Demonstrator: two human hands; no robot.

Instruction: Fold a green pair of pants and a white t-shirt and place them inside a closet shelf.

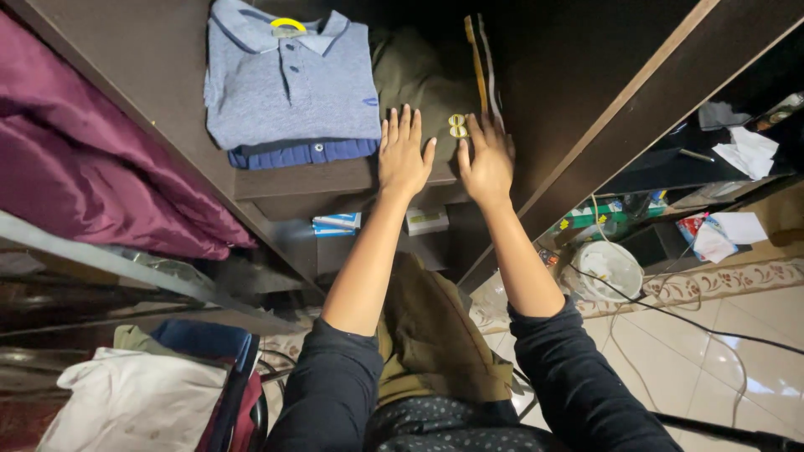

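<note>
Both hands lying flat, fingers spread wide, gripping nothing. Left hand pressing on olive garment, right hand resting on its near right edge beside striped trim. Olive garment sitting folded on shelf, just right of grey polo. Grey polo lying on blue shirt. Small boxes sitting under shelf. Maroon cloth bulging left of shelf.

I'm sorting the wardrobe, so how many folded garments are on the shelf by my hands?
3: a grey polo shirt on a blue shirt, and an olive garment under both hands. More may be hidden behind.
</note>
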